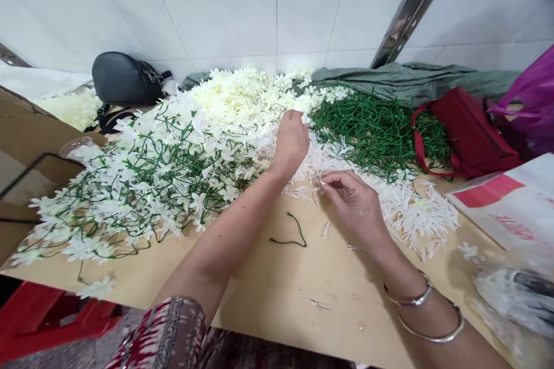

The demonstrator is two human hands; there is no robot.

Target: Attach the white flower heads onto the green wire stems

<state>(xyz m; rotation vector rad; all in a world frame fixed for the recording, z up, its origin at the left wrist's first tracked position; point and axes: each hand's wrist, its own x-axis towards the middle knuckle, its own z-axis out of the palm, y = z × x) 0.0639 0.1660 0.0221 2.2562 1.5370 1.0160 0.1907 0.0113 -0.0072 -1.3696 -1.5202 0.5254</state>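
My left hand (292,141) reaches to the edge of a heap of loose cream flower petals (242,92). Its fingers are closed, and whatever they pinch is hidden. Thumb and forefinger of my right hand (357,204) meet at the near edge of a pile of thin white stick-like pieces (415,213), resembling flower stamens; what is between the fingertips is too small to make out. On the table between my forearms lies a single bent green stem (298,236). A large pile of white artificial flowers on green stems (160,167) spreads to the left.
Bare green stems (381,127) are heaped at the back right, beside a red bag (471,127) and a purple plastic bag (532,98). A black bag (125,78) stands at the back left, a cardboard box (30,144) at the left edge. A tiled wall (242,6) closes the back.
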